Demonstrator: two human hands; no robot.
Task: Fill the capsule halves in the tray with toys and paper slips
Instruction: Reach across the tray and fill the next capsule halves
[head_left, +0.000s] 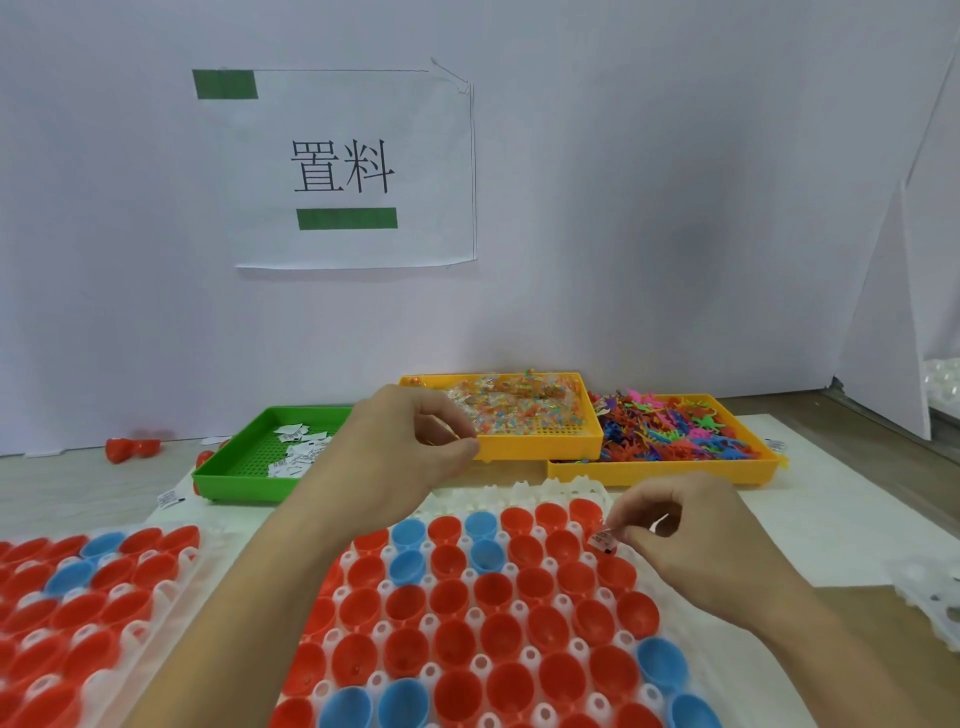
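From the head view, my right hand (691, 540) pinches a small paper slip (602, 539) between thumb and forefinger; the slip hangs just over the far right corner of the capsule tray (524, 491), directly above the red capsule halves (524, 551) in the second row — so the drop lies straight down and a touch toward me, not sideways. My left hand (410, 441) is raised farther back, near the front wall of the yellow tray of bagged toys (540, 449), fingers curled with thumb and fingertip pressed together; whether it pinches something I cannot tell. The green tray (228, 467) of slips sits to its left. I judge the right hand the nearer one — the cup below looks empty; most cups nearer me do too.
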